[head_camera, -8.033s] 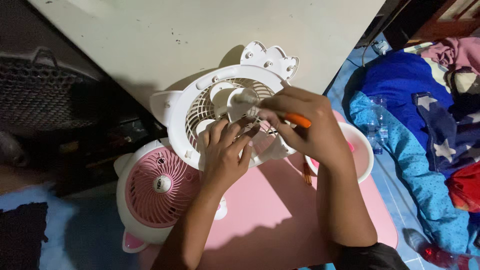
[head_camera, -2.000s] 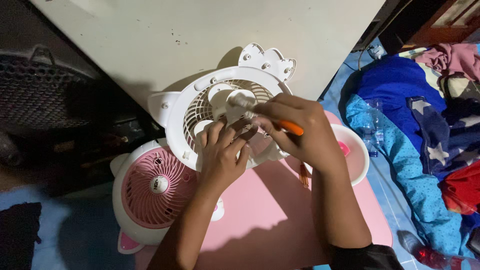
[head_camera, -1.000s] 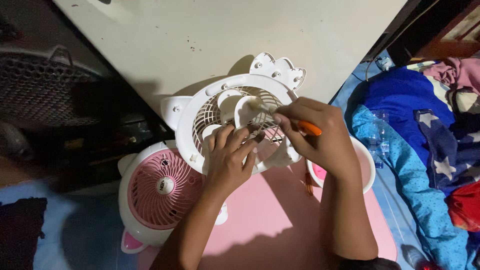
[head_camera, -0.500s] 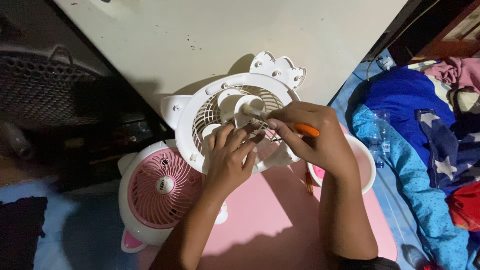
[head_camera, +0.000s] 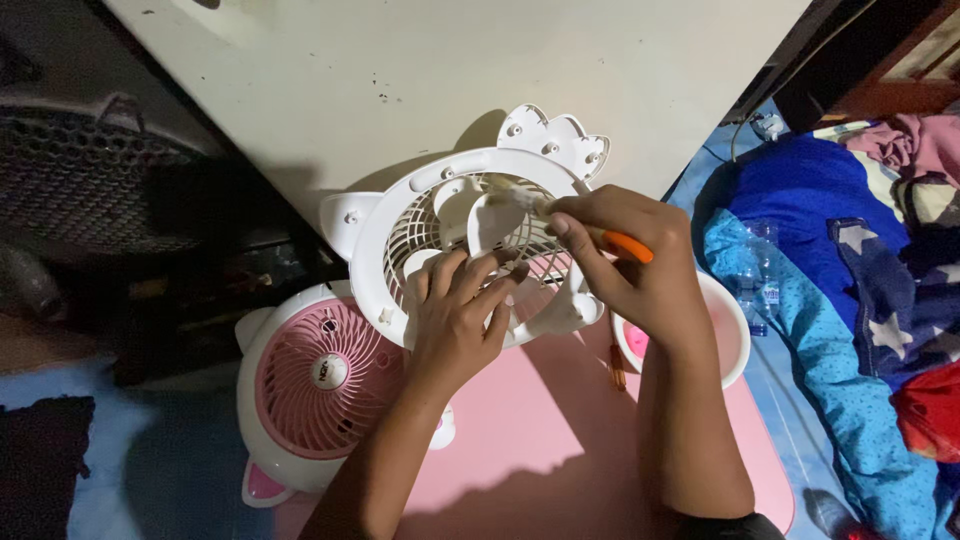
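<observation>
Lay flat at frame centre: left hand (head_camera: 455, 325), fingers (head_camera: 470, 280) spread apart over the lower part of the white fan shell (head_camera: 400, 215), pressing on grille and a blade, clamped on nothing. Stood tilted at upper centre, that shell, its lower edge on the pink tabletop (head_camera: 540, 420), its top against the pale wall (head_camera: 450, 70). Closed just right of centre: right hand (head_camera: 635, 270), fingers together around an orange-handled brush (head_camera: 628, 246). Stuck out to the upper left past the fingertips, the brush's pale head, touching the fan blades (head_camera: 490, 215) inside the shell's ring, just above the left fingers. Showed behind the right knuckles only a short stretch of orange handle.

Lay at lower left, beside the left forearm: a pink fan front (head_camera: 320, 375) with round grille, hanging over the tabletop's edge. Sat at right, partly hidden by the right wrist: a white bowl (head_camera: 735, 330) with something pink inside. Rested between shell and bowl, near the right forearm: a small brown stick-like item (head_camera: 617, 370), too dim to identify. Piled at far right on the floor: blue blankets (head_camera: 830, 250) and clothes.
</observation>
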